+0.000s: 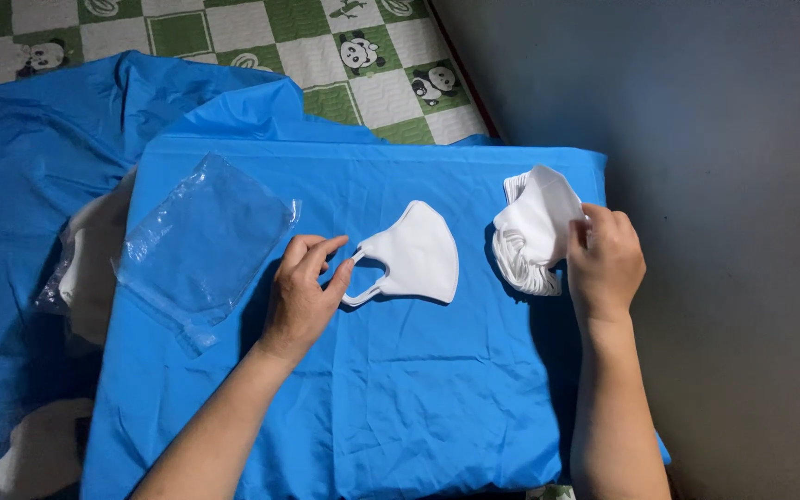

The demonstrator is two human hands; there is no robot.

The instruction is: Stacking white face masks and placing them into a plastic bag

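Blue cloth (372,389) covers the whole work surface, smooth and flat across the middle, with more blue fabric bunched up off to the left. Behind it, up top, a green-and-white checked mat (372,56) with little panda pictures shows through, and a plain grey wall (696,139) fills the right side. On the cloth's left part lies a clear plastic bag (201,243), crinkled and flat, close to the left hand but not touching it. Over on the right sits a stack of white masks (530,236), piled loosely near the cloth's right edge, and the right hand (604,264) is on it, fingers curled over the top mask's edge, gripping that layer. Between the 2 hands, dead centre, lies 1 single white mask (418,255), flat on the cloth, its ear loop pointing left. The left hand (303,296) is right at that loop, thumb and forefinger closing in a pinch around it, the other fingers relaxed on the cloth. At the far left edge, white bundles in plastic (85,259) peek out beside the blue fabric.
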